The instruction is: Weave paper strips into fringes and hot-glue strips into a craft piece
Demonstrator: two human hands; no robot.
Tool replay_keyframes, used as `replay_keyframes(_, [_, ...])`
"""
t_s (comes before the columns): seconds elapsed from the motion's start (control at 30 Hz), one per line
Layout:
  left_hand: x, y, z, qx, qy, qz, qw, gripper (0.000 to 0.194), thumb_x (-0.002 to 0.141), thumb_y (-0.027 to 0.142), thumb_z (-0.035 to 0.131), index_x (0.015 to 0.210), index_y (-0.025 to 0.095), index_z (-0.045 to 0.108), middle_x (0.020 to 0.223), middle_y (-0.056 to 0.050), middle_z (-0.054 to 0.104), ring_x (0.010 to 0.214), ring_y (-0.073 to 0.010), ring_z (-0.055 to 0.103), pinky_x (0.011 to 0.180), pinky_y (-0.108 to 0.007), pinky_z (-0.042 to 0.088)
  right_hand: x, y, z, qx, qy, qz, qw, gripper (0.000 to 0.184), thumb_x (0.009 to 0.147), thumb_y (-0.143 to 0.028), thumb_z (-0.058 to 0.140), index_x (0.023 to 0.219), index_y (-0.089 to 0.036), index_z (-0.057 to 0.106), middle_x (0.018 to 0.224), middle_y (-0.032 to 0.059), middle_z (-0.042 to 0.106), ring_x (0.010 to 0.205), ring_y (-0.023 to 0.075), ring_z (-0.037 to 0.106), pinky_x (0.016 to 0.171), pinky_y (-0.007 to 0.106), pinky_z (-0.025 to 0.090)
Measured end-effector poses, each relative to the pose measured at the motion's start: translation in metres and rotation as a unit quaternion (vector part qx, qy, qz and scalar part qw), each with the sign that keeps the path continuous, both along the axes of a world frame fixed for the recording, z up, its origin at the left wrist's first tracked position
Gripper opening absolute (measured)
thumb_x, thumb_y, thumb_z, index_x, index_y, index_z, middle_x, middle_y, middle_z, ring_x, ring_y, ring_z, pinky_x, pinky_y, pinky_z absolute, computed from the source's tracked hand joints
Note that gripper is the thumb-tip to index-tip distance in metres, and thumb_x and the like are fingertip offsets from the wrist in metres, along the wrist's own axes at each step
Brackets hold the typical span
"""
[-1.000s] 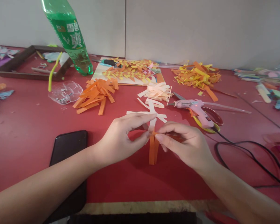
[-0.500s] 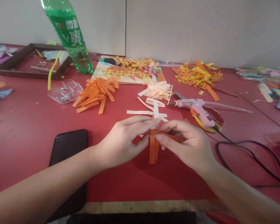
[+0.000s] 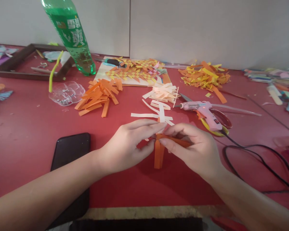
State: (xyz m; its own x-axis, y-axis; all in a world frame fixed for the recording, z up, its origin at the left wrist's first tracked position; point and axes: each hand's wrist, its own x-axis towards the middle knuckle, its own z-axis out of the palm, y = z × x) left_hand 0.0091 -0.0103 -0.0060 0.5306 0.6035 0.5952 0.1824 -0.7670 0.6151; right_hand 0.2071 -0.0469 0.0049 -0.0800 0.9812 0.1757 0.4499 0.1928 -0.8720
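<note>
Between my two hands, above the red table, are folded orange paper strips (image 3: pixel 158 155) crossed with a white strip (image 3: pixel 161 113). My left hand (image 3: pixel 132 144) pinches them from the left, its fingers lying over the joint. From the right, my right hand (image 3: pixel 191 144) grips the orange strips between thumb and fingers, one strip running back under its palm. The exact fold is partly hidden by the fingers. Just beyond lie loose white paper strips (image 3: pixel 144 115), a pile of pale strips (image 3: pixel 164 92) and a pile of orange strips (image 3: pixel 100 96).
A pink glue gun (image 3: pixel 203 110) with a black cable (image 3: pixel 257 154) lies at the right. A phone (image 3: pixel 71 150) is under my left forearm. Behind stand a green bottle (image 3: pixel 72 38), a dark frame (image 3: pixel 26 76), a clear dish (image 3: pixel 66 93) and yellow-orange woven paper (image 3: pixel 135 72).
Almost nothing differs. Both hands keep their hold on the orange strips, and the white strip's upper end has shifted very slightly to the right.
</note>
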Motion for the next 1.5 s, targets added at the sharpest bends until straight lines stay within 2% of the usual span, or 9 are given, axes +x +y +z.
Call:
replay_keyframes(0.47, [0.001,0.0006,0.0007,-0.004,-0.005,-0.004,1.0,0.032,0.088,0.006,0.058,0.119,0.009,0.066,0.11,-0.013,0.075,0.104,-0.0165,0.072,0.093,-0.023,0.057,0.0001,-0.0028,-0.0014,0.03,-0.024,-0.018,0.999,0.007,0.081,-0.023,0.074,0.082,-0.021,0.067,0.08,0.0004,0.076,0.071,0.0134,0.073,0.069,0.021,0.06])
replay_keyframes(0.63, [0.0008,0.0006,0.0006,-0.001,-0.007,-0.005,1.0,0.033,0.086,0.003,0.058,0.118,0.007,0.067,0.111,-0.014,0.075,0.104,-0.0157,0.071,0.091,-0.02,0.057,-0.0006,-0.0026,0.0007,0.035,-0.034,-0.014,0.999,0.01,0.081,-0.024,0.074,0.081,-0.021,0.065,0.076,-0.002,0.072,0.066,0.01,0.069,0.062,0.016,0.057])
replay_keyframes(0.8, [-0.0001,-0.0001,0.0012,-0.002,-0.009,-0.008,1.0,0.034,0.086,0.002,0.058,0.119,0.007,0.066,0.115,-0.014,0.073,0.107,-0.0149,0.07,0.094,-0.019,0.055,-0.0023,-0.0016,0.0043,-0.005,-0.017,0.011,1.0,0.011,0.082,-0.027,0.073,0.082,-0.021,0.064,0.075,-0.0017,0.072,0.064,0.0096,0.068,0.059,0.016,0.055])
replay_keyframes(1.13, [0.0,-0.0007,0.0039,-0.01,-0.006,-0.009,1.0,0.032,0.088,0.006,0.057,0.118,0.016,0.066,0.111,-0.01,0.074,0.106,-0.0171,0.071,0.092,-0.026,0.059,-0.0001,-0.0021,0.0021,-0.031,0.007,0.016,0.999,0.009,0.084,-0.025,0.07,0.078,-0.019,0.066,0.068,-0.0017,0.07,0.057,0.0079,0.065,0.053,0.014,0.051])
replay_keyframes(1.5, [-0.0019,-0.0013,0.0007,0.042,0.015,-0.007,0.999,0.031,0.087,0.004,0.059,0.118,0.003,0.066,0.109,-0.014,0.074,0.106,-0.0138,0.069,0.097,-0.018,0.053,0.0011,-0.0025,0.0026,-0.033,-0.009,0.015,0.999,0.011,0.082,-0.02,0.069,0.073,-0.02,0.064,0.067,-0.0026,0.07,0.058,0.0086,0.065,0.055,0.015,0.052])
